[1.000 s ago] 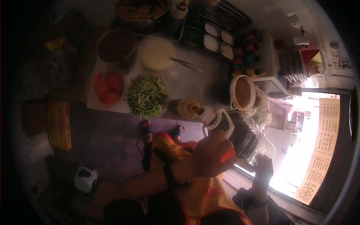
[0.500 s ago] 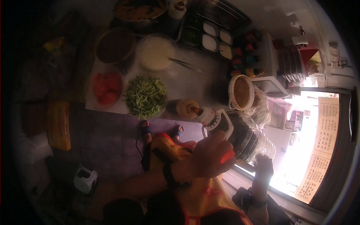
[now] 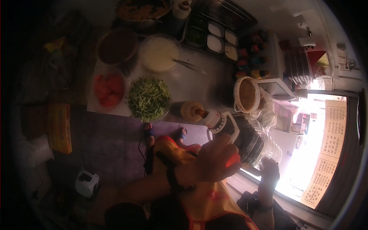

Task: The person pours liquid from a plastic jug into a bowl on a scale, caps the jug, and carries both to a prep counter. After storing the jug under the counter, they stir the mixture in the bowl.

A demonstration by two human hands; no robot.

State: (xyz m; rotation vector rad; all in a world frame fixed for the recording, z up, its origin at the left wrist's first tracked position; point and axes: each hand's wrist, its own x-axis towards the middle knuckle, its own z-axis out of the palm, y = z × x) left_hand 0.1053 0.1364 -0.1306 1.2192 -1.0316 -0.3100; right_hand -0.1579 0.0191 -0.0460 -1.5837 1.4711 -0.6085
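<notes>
A large clear plastic jug (image 3: 256,140) lies tipped on its side, with dark liquid inside and a white collar and handle (image 3: 234,128). From its mouth (image 3: 211,118), brown liquid runs into the tan round opening of a bottle (image 3: 188,111) at the counter's front edge. My left hand (image 3: 216,159) is closed at the jug's handle, and a red cap (image 3: 232,159) shows by its fingers. At the jug's base, my right hand (image 3: 270,172) has curled fingers against the plastic, bearing that end.
Shredded green vegetable (image 3: 148,97) fills a bowl beside a bowl of red pieces (image 3: 109,90). Behind are a pale tub (image 3: 160,53), a knife-like utensil (image 3: 189,66) and seasoning trays (image 3: 214,36). An open brown-filled bucket (image 3: 246,94) stands near the jug. A white stool (image 3: 86,183) is on the floor.
Hardly anything differs. Both hands keep their hold on the tipped jug, and the brown liquid still runs from its mouth into the bottle.
</notes>
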